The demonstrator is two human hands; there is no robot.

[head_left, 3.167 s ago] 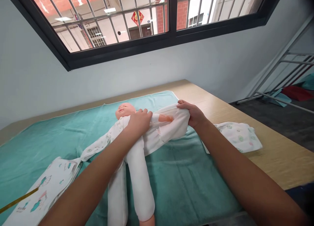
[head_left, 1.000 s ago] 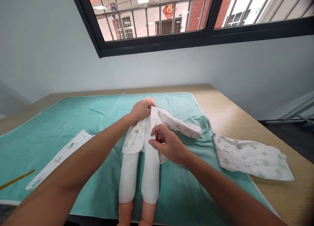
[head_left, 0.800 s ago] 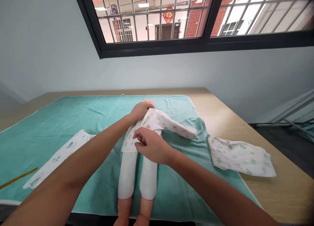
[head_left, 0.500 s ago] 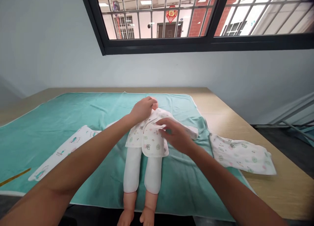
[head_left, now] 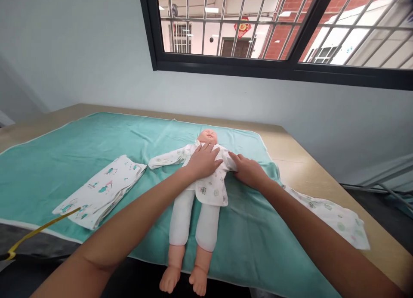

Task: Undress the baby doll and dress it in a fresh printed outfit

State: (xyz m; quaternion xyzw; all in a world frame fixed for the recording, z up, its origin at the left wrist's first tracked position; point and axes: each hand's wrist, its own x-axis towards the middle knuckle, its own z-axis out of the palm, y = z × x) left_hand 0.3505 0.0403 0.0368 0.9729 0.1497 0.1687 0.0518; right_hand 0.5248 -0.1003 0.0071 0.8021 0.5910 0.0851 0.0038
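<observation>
A baby doll (head_left: 208,242) lies on its back, its head at the far end and bare feet toward me. It wears a white printed wrap shirt (head_left: 211,197) and white leg covers. My left hand (head_left: 204,160) rests on the shirt's chest with fingers stretched out, just below the doll's chin. On the right, my right hand (head_left: 249,169) is closed around the shirt's sleeve (head_left: 228,161), hiding the sleeve's end. The opposite sleeve (head_left: 167,159) lies stretched out to the left.
A teal blanket (head_left: 97,138) covers much of the wooden table (head_left: 290,160). A folded white printed cloth (head_left: 103,188) lies at left, near a yellow strap (head_left: 41,228). Another printed cloth (head_left: 338,218) lies at right, partly behind my forearm. A barred window (head_left: 226,63) is beyond.
My left hand has moved from the doll's neck down onto its chest, uncovering the face. My right hand has moved off the shirt front to the right sleeve. The view has tilted.
</observation>
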